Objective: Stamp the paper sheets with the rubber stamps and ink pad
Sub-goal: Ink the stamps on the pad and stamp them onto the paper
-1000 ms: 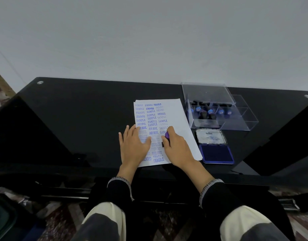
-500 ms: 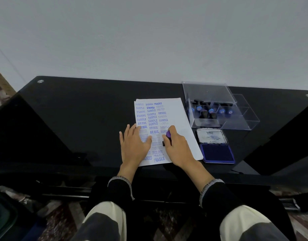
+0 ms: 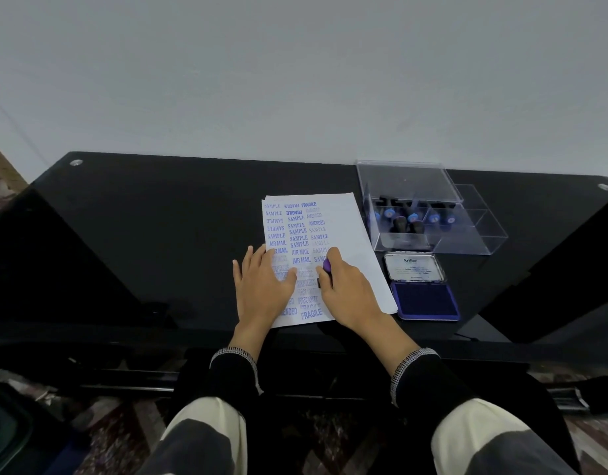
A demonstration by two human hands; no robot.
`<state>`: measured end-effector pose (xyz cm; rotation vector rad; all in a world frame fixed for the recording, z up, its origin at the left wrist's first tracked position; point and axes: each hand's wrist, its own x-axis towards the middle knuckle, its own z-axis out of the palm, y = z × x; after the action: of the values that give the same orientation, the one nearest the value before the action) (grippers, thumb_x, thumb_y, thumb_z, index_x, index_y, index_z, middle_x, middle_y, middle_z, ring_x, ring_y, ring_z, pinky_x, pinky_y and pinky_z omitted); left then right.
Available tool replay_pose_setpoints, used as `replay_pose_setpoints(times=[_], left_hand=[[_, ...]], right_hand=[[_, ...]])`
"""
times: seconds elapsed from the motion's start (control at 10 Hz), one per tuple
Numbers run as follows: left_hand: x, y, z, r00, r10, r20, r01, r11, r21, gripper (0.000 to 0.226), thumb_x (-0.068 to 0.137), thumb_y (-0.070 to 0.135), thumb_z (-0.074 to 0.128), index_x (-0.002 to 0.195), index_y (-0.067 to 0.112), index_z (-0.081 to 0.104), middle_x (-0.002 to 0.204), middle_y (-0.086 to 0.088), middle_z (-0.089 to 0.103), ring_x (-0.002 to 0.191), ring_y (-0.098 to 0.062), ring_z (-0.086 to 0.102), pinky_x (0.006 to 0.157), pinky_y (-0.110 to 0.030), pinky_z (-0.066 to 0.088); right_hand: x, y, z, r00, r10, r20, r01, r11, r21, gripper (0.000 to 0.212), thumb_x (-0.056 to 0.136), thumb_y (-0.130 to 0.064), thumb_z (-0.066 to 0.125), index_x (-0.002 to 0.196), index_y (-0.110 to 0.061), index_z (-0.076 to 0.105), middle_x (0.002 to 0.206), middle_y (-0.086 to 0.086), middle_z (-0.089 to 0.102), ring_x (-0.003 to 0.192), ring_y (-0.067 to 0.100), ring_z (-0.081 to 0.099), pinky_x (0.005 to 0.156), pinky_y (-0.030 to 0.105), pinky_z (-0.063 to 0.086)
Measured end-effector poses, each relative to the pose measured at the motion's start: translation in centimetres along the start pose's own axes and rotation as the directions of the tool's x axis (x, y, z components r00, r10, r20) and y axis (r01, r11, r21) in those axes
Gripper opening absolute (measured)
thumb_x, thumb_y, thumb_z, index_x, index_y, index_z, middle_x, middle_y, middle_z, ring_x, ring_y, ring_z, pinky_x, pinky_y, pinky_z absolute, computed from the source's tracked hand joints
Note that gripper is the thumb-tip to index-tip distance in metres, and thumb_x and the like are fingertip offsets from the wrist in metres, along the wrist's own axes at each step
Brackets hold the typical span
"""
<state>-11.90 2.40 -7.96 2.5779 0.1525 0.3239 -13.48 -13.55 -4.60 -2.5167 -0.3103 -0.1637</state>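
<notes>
A white paper sheet lies on the black glass table, covered on its left part with blue stamped words. My left hand rests flat on the sheet's lower left. My right hand grips a rubber stamp with a purple top, held down on the paper near its middle. An open ink pad with dark blue ink sits right of the sheet, its lid folded back.
A clear plastic box holding several more stamps stands behind the ink pad, its lid raised. The table's near edge runs just below the sheet. My knees show under it.
Both hands stay almost where they were on the sheet; the right hand with the stamp shifted very slightly. The view moved a little.
</notes>
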Motion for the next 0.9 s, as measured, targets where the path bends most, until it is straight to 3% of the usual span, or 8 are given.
replay_pose_setpoints(times=[0.5,0.9], left_hand=[[0.1,-0.1,0.1,1.0,0.001,0.008,-0.001,1.0,0.0,0.062,0.092,0.048,0.055,0.142,0.014,0.043,0.154,0.001,0.035,0.148,-0.017,0.014,0.12,-0.043,0.0],[0.1,-0.1,0.1,1.0,0.006,0.008,-0.006,1.0,0.006,0.063,0.092,0.049,0.054,0.143,0.013,0.042,0.154,0.0,0.035,0.149,-0.018,0.014,0.12,-0.043,0.0]], right_hand=[[2.0,0.0,-0.5,0.994,0.06,0.089,-0.067,0.995,0.08,0.013,0.099,-0.023,0.043,0.094,-0.017,0.033,0.077,0.005,0.053,0.066,0.026,0.052,0.06,0.035,0.04],[-0.6,0.1,0.5,0.998,-0.007,-0.06,0.01,0.998,0.061,0.017,0.1,-0.023,0.041,0.09,-0.017,0.03,0.068,-0.008,0.039,0.057,0.01,0.039,0.049,0.024,0.026]])
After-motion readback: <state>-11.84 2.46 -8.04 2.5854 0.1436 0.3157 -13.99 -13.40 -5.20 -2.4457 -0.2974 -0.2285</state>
